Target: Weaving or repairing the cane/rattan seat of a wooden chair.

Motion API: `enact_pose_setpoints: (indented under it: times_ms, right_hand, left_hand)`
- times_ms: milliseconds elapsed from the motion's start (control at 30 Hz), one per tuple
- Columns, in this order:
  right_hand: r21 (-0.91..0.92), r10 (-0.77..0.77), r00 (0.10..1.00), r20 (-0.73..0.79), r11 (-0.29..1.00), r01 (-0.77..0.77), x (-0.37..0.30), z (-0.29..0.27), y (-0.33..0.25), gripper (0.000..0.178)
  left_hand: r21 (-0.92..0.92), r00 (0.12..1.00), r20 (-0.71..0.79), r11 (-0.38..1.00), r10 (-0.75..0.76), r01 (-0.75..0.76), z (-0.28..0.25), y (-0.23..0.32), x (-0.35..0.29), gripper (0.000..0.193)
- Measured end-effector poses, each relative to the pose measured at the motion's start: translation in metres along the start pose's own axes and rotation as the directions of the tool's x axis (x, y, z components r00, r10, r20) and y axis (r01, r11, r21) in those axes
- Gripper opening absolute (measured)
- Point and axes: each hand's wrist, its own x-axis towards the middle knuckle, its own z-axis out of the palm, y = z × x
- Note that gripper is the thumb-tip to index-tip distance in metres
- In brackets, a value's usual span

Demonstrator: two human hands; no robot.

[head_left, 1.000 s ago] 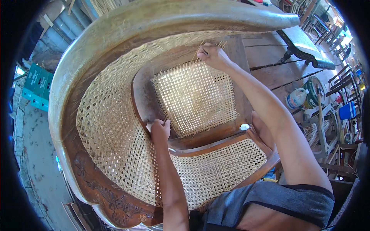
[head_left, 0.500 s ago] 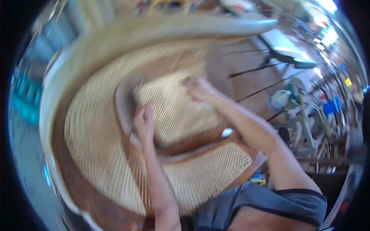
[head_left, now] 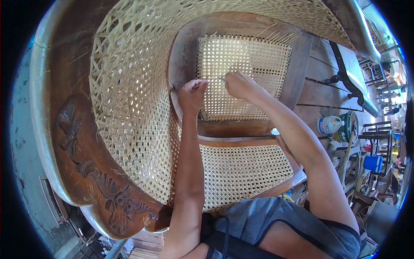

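Cane panel (head_left: 246,73) in its wooden frame (head_left: 302,60), resting inside the big cane chair (head_left: 129,121), is what we weave.
We work largest to smallest: keep the frame steady, our left hand (head_left: 192,95) clenched on the panel's left edge, our right hand (head_left: 239,84) pinching a thin strand (head_left: 221,79); pull evenly, we judge, so the mesh stays square.

At the right, a white plastic jug (head_left: 330,124) with a blue label lies beside a green round container (head_left: 351,126); a blue bucket (head_left: 373,163) stands below.
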Motion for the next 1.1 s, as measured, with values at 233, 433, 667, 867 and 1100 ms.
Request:
enact_pose_setpoints:
  times_ms: [233,433,667,867,1100]
  right_hand:
    - [-0.150,0.052,0.999,-0.002,0.987,-0.052,0.011,-0.012,-0.021,0.015]
    - [-0.184,-0.075,0.995,-0.073,0.981,0.060,0.013,-0.014,-0.025,0.020]
    - [-0.298,-0.033,0.999,0.018,0.954,0.037,0.015,-0.025,-0.035,0.021]
    - [-0.141,0.099,0.979,0.178,0.987,-0.074,0.021,-0.034,-0.052,0.020]
    - [-0.256,0.036,0.997,-0.070,0.965,-0.053,0.051,-0.004,0.021,0.021]
  left_hand:
    - [0.054,0.994,-0.110,0.999,0.000,0.005,0.007,-0.008,0.007,0.025]
    - [0.075,0.996,-0.063,0.995,0.064,-0.059,0.007,-0.017,0.013,0.022]
    - [-0.045,0.994,0.070,0.996,0.086,-0.083,0.002,-0.018,0.018,0.019]
    - [-0.110,0.995,0.024,0.990,0.093,-0.090,0.010,-0.024,0.021,0.015]
    - [0.120,0.984,0.092,0.980,0.151,-0.161,0.035,0.000,0.026,0.023]
